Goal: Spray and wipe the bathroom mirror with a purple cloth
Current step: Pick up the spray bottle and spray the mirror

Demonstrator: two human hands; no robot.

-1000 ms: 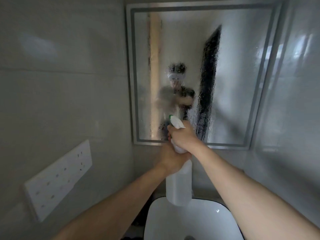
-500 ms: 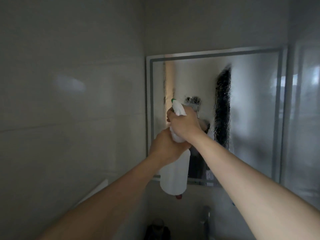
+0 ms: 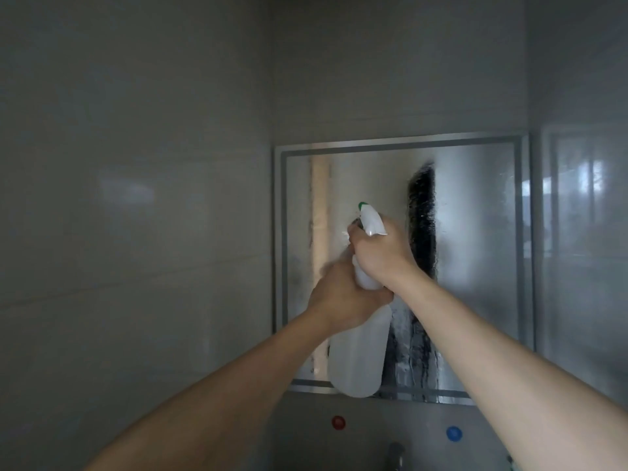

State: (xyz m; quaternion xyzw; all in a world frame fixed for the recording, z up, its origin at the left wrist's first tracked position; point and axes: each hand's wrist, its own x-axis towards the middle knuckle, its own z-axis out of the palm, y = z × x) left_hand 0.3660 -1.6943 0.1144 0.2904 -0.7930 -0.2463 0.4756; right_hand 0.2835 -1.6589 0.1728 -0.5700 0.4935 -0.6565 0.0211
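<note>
A square bathroom mirror (image 3: 475, 253) with a silver border hangs on the tiled wall ahead, its glass misted with droplets and streaked with runs. I hold a white spray bottle (image 3: 356, 358) with a green-tipped nozzle up in front of the mirror's left half. My left hand (image 3: 343, 297) grips the bottle's neck from the left. My right hand (image 3: 380, 253) grips the trigger head above it. No purple cloth is in view.
A grey tiled wall (image 3: 136, 232) stands close on the left and another on the right. Below the mirror sit a red dot (image 3: 338, 422) and a blue dot (image 3: 453, 433), with a tap top (image 3: 396, 452) at the bottom edge.
My view has tilted upward: the basin and wall sockets have dropped out of sight and the mirror sits lower in frame. Both hands have kept hold of the bottle, raised against the mirror.
</note>
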